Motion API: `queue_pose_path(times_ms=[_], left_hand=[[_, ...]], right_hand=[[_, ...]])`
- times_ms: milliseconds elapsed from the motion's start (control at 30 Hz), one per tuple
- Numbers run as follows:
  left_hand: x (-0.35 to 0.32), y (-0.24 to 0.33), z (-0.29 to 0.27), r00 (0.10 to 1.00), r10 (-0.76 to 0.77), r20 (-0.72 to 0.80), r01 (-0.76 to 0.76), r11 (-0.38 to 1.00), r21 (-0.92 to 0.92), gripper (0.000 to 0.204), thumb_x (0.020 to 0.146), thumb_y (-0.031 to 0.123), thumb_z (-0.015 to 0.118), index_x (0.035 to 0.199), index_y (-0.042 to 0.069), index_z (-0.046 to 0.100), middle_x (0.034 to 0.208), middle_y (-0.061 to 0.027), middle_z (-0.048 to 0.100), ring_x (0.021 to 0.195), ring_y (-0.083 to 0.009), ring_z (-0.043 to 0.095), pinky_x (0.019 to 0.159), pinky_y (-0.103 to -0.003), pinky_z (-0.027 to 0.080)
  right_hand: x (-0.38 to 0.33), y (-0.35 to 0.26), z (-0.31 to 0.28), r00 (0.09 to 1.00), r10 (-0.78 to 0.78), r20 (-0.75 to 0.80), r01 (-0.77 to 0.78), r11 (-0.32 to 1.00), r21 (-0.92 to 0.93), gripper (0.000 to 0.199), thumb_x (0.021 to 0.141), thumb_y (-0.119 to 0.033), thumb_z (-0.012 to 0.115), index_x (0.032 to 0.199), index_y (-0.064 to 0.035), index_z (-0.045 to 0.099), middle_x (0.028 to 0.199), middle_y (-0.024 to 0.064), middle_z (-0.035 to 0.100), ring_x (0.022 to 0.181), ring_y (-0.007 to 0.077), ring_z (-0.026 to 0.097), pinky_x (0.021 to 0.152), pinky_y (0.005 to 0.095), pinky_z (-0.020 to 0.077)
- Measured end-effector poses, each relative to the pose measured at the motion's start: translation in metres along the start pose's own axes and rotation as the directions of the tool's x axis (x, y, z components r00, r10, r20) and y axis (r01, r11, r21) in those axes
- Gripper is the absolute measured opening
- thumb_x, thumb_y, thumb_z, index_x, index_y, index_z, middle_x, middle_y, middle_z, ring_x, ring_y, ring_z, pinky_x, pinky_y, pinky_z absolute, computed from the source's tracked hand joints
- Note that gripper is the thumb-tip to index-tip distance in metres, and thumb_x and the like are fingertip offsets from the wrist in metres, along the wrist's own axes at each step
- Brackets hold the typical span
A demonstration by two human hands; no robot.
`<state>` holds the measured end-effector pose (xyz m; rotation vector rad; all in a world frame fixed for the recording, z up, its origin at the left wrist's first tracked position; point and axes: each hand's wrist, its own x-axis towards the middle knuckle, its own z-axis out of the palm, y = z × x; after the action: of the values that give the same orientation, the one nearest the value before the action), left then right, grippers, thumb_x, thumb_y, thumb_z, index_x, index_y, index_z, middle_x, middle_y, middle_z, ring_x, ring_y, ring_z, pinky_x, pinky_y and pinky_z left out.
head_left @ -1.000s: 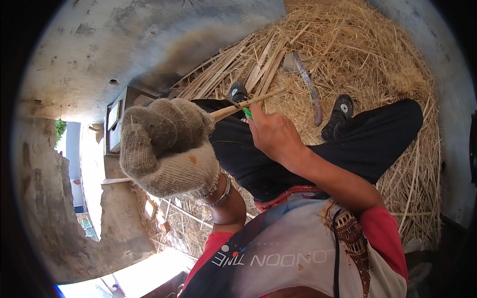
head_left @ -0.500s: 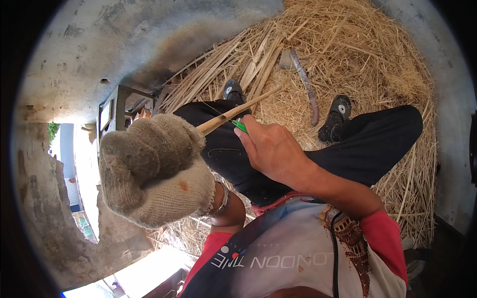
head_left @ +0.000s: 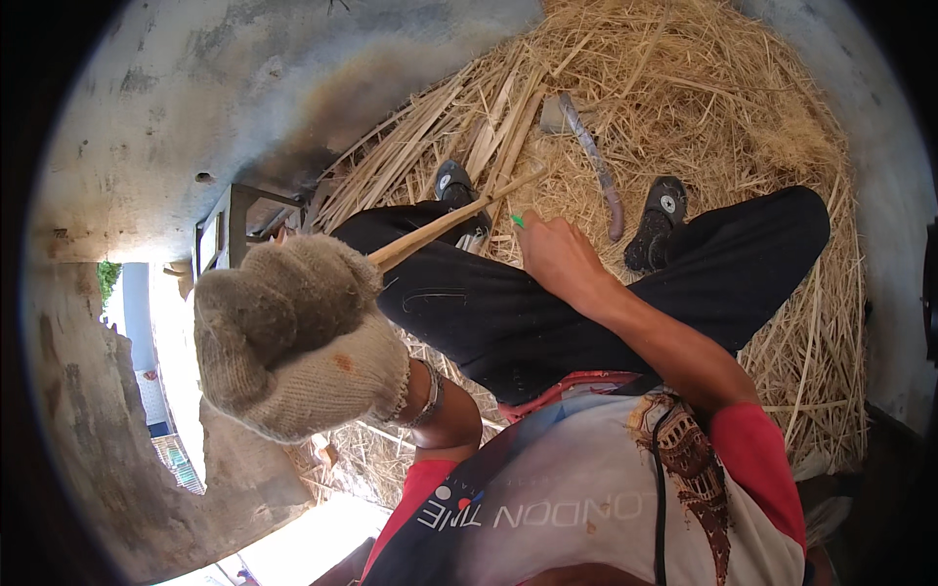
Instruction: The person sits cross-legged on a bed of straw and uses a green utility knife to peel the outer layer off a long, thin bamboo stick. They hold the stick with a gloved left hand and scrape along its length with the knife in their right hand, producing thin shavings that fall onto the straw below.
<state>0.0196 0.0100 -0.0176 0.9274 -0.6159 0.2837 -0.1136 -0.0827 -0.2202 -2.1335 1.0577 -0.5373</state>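
Tan stick (head_left: 430, 232), clasped in gloved left hand (head_left: 293, 337), tip beyond right hand (head_left: 564, 256)

left: left hand (head_left: 303, 337) around stick (head_left: 435, 232), slanting forward-right over left leg (head_left: 440, 313) | right of stick: right hand (head_left: 562, 259) around tool (head_left: 518, 221) | ahead: left shoe (head_left: 453, 182), right shoe (head_left: 659, 225), on straw (head_left: 703, 127) | between shoes, farther off: knife (head_left: 589, 148) on straw, block (head_left: 554, 117) just left | beyond left hand: frame (head_left: 236, 220) near wall (head_left: 244, 98)

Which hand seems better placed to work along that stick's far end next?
Probably the right hand: bare, holding a small green object, it sits nearer that end. The gloved left hand grips the stick by its other end.
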Motion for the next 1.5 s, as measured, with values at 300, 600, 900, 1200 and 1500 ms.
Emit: queue_pose_path(times_ms=[300,600,900,1200,1500], left_hand=[[-0.002,0.024,0.038,0.943,-0.33,-0.042,0.32,0.934,-0.158,0.041,0.085,0.04,0.047,0.08,0.003,0.066,0.057,-0.007,0.053,0.035,-0.0168,0.044,0.033,-0.028,0.041],[-0.015,0.019,0.05,0.983,-0.098,-0.155,0.096,0.995,-0.017,0.045,0.089,0.042,0.045,0.087,0.003,0.068,0.061,-0.0084,0.058,0.04,-0.0169,0.05,0.037,-0.031,0.05],[0.004,0.01,0.009,0.947,-0.146,0.287,0.219,0.945,-0.241,0.038,0.084,0.037,0.049,0.085,0.005,0.069,0.063,-0.0066,0.06,0.041,-0.0176,0.053,0.037,-0.032,0.048],[-0.006,0.016,0.014,0.956,-0.121,0.266,0.183,0.957,-0.223,0.042,0.085,0.041,0.049,0.088,0.005,0.07,0.064,-0.0069,0.06,0.043,-0.0185,0.054,0.041,-0.033,0.048],[-0.008,0.014,0.024,0.964,-0.197,0.177,0.235,0.945,-0.228,0.036,0.086,0.033,0.044,0.07,0.006,0.062,0.056,-0.0027,0.043,0.04,-0.0163,0.041,0.039,-0.025,0.037]], right_hand=[[0.023,0.007,0.007,1.0,0.006,-0.007,-0.006,0.998,0.057,0.027,0.1,-0.024,0.052,0.099,0.0028,0.056,0.065,0.0287,0.061,0.064,0.05,0.062,0.059,0.0563,0.0506],[0.036,0.146,0.056,0.871,0.335,0.359,-0.19,0.904,-0.383,0.023,0.093,-0.017,0.055,0.102,0.0044,0.06,0.09,0.0281,0.068,0.088,0.0416,0.07,0.072,0.0513,0.055],[0.009,-0.038,-0.041,0.992,-0.113,0.057,0.088,0.938,0.335,0.029,0.101,-0.025,0.049,0.098,0.0029,0.055,0.064,0.0292,0.06,0.066,0.05,0.061,0.063,0.0552,0.0487],[0.033,0.044,0.017,0.99,0.096,0.103,-0.089,0.994,-0.067,0.017,0.088,-0.007,0.054,0.095,0.0066,0.06,0.076,0.0292,0.066,0.075,0.0461,0.068,0.067,0.052,0.0554],[0.065,0.147,0.051,0.826,0.508,0.244,-0.368,0.814,-0.45,0.023,0.093,-0.011,0.053,0.106,0.0018,0.068,0.094,0.0245,0.071,0.087,0.0413,0.071,0.077,0.0462,0.0569]])
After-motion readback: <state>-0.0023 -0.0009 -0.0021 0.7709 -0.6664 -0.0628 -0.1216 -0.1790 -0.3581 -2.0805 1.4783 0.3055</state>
